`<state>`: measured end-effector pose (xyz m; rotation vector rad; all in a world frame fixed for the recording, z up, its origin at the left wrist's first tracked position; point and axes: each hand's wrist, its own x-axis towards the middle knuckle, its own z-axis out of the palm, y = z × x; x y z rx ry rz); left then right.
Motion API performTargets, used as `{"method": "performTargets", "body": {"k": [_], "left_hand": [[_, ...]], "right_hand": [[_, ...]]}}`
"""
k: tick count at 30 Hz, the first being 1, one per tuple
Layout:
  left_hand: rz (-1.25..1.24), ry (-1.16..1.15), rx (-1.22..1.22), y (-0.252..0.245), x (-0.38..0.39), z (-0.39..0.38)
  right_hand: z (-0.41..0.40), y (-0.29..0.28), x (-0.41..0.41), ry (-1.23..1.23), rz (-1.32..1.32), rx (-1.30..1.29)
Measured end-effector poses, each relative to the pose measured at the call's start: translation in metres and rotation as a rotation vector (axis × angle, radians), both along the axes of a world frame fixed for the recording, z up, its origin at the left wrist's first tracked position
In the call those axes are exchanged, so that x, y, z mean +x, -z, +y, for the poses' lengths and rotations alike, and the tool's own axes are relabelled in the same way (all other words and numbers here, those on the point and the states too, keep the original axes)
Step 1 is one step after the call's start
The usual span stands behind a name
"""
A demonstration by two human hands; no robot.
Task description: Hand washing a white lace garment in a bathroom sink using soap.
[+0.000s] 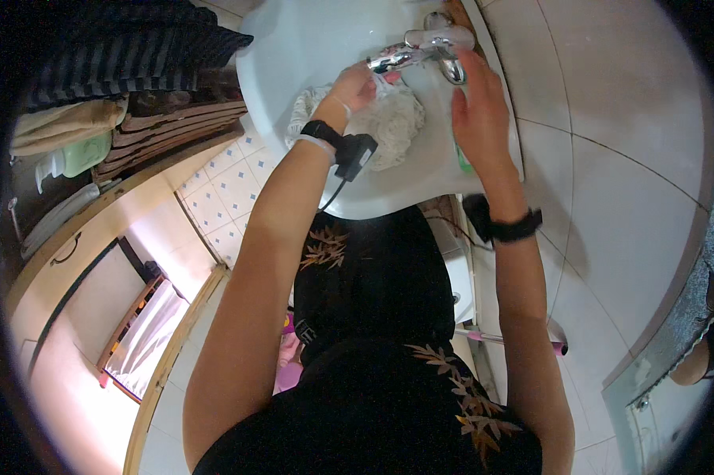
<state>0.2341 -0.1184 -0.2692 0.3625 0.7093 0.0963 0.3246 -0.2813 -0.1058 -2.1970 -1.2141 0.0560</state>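
A white washbasin [309, 35] lies before me, with a bunched off-white mop head or stringy cloth [392, 127] inside it. My left hand [357, 89] is at the bundle, directly below the spout of a chrome faucet [392, 58]; its fingers are curled at a whitish, partly pink piece, and whether they grip it is unclear. Beside the faucet's lever [450, 65] is my right hand [481, 113], fingers extended and thumb apart, with nothing seen in it. Its fingertips overlap the faucet body, so contact cannot be told. A green object [463, 157] shows partly behind this hand.
White wall tiles [618, 166] run along the right. At the left, a wooden shelf holds a green container [88, 155] and folded cloths; a dark striped cloth [155, 53] hangs above. A pole [493, 337] lies below my right forearm. Cables trail from both wrist straps.
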Motion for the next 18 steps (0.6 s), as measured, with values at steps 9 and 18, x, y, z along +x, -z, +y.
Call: {"method": "performTargets", "body": {"k": [9, 18], "left_hand": [[0.176, 0.137, 0.682, -0.07, -0.029, 0.001], [-0.278, 0.096, 0.193, -0.086, -0.07, 0.002]], "right_hand": [[0.024, 0.03, 0.024, -0.188, -0.174, -0.083], [-0.06, 0.075, -0.046, 0.362, -0.372, -0.781]]}}
